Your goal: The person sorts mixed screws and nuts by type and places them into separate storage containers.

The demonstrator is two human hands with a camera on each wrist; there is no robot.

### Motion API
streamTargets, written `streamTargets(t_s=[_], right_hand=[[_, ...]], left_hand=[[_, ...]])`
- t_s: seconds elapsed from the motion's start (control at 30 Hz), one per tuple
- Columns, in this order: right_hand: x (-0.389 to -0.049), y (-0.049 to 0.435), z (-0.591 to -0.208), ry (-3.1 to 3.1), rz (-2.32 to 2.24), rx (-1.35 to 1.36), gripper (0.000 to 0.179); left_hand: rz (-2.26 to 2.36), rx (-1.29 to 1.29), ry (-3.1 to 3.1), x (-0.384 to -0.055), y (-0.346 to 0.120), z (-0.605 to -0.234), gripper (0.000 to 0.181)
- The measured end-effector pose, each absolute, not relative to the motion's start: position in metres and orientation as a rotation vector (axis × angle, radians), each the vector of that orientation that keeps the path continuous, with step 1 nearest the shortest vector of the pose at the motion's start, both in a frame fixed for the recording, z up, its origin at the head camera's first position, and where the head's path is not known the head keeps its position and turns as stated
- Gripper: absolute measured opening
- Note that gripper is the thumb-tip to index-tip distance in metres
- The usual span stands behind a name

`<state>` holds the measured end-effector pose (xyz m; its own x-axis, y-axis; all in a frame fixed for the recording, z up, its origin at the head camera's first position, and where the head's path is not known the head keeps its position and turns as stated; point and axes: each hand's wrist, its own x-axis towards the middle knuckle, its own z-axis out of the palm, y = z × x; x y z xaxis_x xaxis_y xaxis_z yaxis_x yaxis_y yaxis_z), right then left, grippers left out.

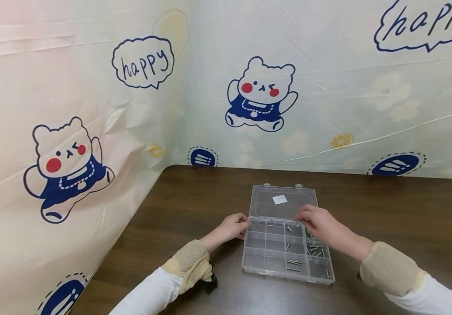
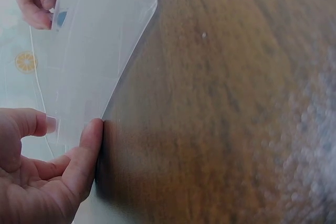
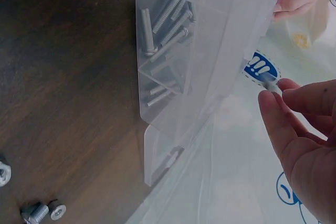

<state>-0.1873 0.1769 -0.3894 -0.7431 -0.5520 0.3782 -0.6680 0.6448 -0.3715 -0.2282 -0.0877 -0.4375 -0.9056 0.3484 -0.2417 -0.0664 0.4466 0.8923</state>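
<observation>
A clear plastic compartment box [image 1: 255,261] lies on the table with its lid [image 1: 263,203] folded back. My left hand [image 1: 233,227] grips the box's left side near the hinge; in the left wrist view its fingertips [image 2: 93,132] press against the wall. Over the back right compartments, my right hand [image 1: 320,223] pinches a small grey metal piece [image 3: 270,81] between thumb and fingertips, too blurred to name its kind. Several screws [image 3: 173,35] lie in the right-hand compartments, partly hidden by that hand in the head view. Longer screws [image 1: 294,262] sit in the front third compartment.
A white label [image 1: 279,199] is on the lid. On the wooden table [image 1: 178,210], beside the box's right side, lie a bolt [image 3: 35,213] and small ring-shaped metal parts [image 3: 58,212]. A printed curtain [image 1: 210,87] stands behind and left of the table.
</observation>
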Motion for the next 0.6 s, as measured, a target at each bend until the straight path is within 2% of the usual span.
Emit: streamTargets(t_s=[0.4, 0.6], right_hand=[[-0.189, 0.196, -0.379, -2.734, 0.777, 0.919, 0.018], [-0.188, 0.212, -0.374, -2.768, 0.742, 0.845, 0.017]], left_hand=[[1.448, 0.242, 2.315, -0.218, -0.085, -0.418, 0.018], [1.442, 0.246, 2.331, -0.225, -0.086, -0.431, 0.019]])
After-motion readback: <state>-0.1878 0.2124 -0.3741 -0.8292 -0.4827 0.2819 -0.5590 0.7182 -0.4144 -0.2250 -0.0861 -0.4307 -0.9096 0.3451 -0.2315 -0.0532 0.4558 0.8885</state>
